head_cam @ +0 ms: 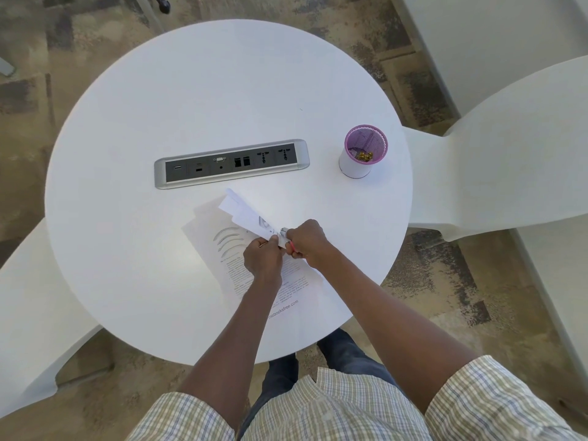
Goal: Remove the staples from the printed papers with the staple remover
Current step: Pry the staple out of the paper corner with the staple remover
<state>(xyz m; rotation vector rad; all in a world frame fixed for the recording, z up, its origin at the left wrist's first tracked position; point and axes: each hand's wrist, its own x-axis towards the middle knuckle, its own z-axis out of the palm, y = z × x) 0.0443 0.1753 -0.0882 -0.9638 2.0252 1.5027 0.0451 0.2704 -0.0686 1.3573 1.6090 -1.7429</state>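
The stapled papers (246,214) were lifted at one corner above a loose printed sheet (222,246) lying flat on the round white bench (159,106). The left hand (262,257) pinched that corner; the right hand (307,238) was closed on the red-handled remover (288,241), its metal tip at the corner. Farther right stood a purple mesh cup (364,151) holding gold clips (364,156). A socket strip (231,163) lay beyond the papers.
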